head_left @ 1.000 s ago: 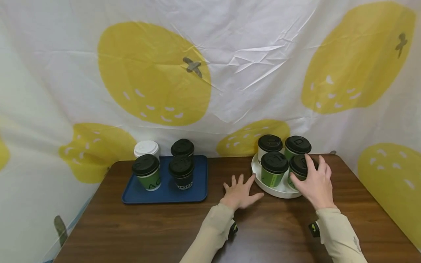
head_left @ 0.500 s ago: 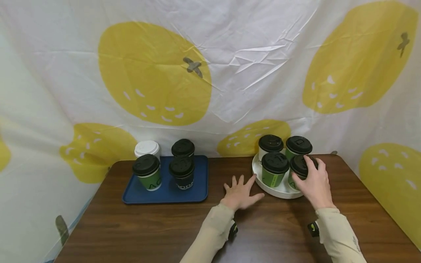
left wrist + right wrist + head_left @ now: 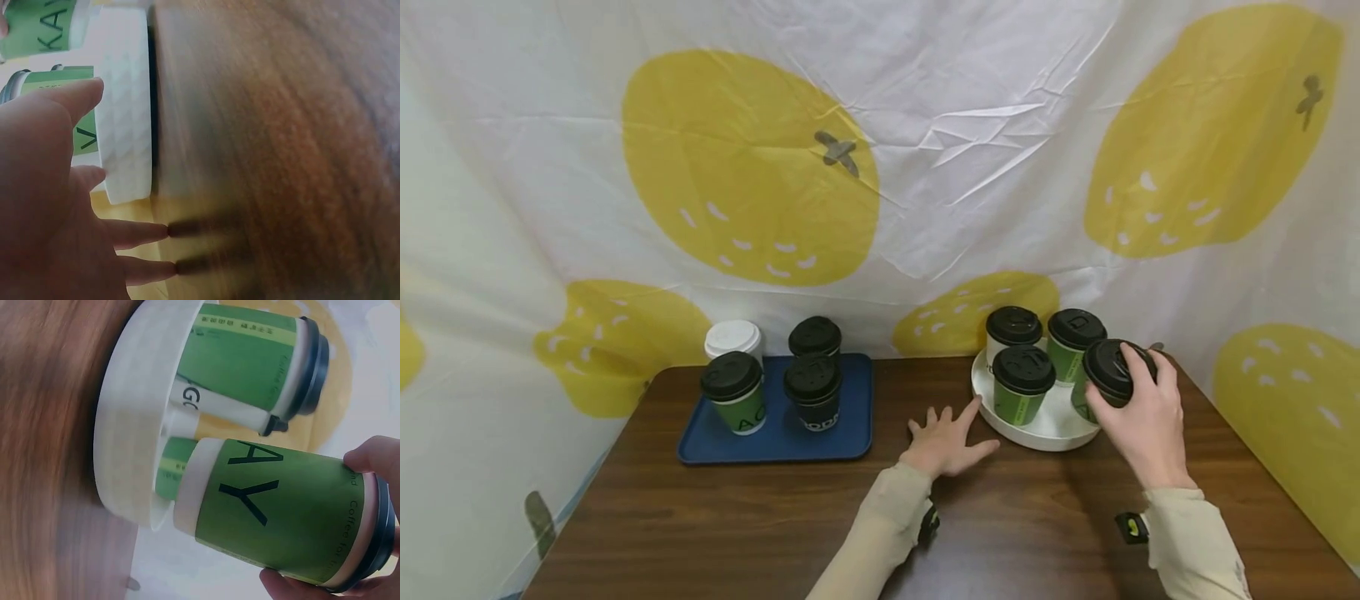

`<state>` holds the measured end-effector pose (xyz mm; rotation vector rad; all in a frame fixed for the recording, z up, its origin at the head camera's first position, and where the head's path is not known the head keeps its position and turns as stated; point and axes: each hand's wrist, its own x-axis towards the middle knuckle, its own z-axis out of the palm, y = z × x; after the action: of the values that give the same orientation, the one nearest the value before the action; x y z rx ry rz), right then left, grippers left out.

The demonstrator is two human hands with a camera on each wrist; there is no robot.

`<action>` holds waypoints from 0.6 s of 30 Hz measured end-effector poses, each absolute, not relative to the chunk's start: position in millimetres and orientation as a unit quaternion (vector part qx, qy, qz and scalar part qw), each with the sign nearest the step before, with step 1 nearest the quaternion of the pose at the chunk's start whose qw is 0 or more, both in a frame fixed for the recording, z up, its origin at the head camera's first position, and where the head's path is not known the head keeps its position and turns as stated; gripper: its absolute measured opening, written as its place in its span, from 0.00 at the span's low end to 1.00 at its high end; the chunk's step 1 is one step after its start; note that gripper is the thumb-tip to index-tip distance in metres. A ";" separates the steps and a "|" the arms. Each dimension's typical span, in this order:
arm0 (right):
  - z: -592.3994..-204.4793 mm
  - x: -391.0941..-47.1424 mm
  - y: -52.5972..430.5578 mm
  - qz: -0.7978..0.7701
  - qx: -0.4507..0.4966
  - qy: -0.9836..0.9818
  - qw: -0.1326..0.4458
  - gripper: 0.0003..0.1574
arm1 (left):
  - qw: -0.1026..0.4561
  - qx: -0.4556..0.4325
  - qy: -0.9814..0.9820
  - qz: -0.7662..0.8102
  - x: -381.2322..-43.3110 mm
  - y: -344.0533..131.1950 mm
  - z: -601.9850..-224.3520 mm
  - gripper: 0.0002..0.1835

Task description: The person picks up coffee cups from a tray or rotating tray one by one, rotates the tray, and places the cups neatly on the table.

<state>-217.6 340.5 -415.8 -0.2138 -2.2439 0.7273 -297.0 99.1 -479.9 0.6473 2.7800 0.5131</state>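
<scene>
My right hand [image 3: 1150,425] grips a green paper coffee cup [image 3: 275,512] near its black lid. The right wrist view shows this cup tilted, its base raised above the tray floor near the rim. My left hand [image 3: 943,443] is spread with straight fingers beside the round white tray [image 3: 1033,439]; two fingertips meet the tabletop in the left wrist view, and others lie at the tray's wall. Inside the tray stand a green cup [image 3: 1019,396] in front, a white cup [image 3: 1012,327] behind it, and another green cup [image 3: 1076,335], all with black lids.
To the left, a blue tray [image 3: 855,417] carries several lidded cups: a green cup [image 3: 741,408], a dark cup [image 3: 815,400], another dark-lidded cup [image 3: 816,335] and a white-lidded cup [image 3: 733,337]. The brown table [image 3: 737,533] backs onto a lemon-print cloth [image 3: 970,167].
My right hand has lifted the front-right green cup off the tray and shifted it to the right. My left hand keeps its place beside the tray.
</scene>
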 end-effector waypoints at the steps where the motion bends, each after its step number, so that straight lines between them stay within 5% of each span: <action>1: -415.9 -214.6 342.1 0.284 -0.086 -0.876 0.382 0.41 | 0.121 0.221 0.952 0.176 -297.0 99.3 -480.0 0.43; 18: -433.4 -174.4 384.9 0.265 -0.171 -0.893 0.322 0.44 | 0.126 0.223 0.951 0.175 -301.1 101.5 -483.4 0.44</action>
<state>-174.4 384.9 -433.4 -0.4480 -2.3446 0.6968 -301.1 101.5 -483.4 0.6493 2.7686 0.5094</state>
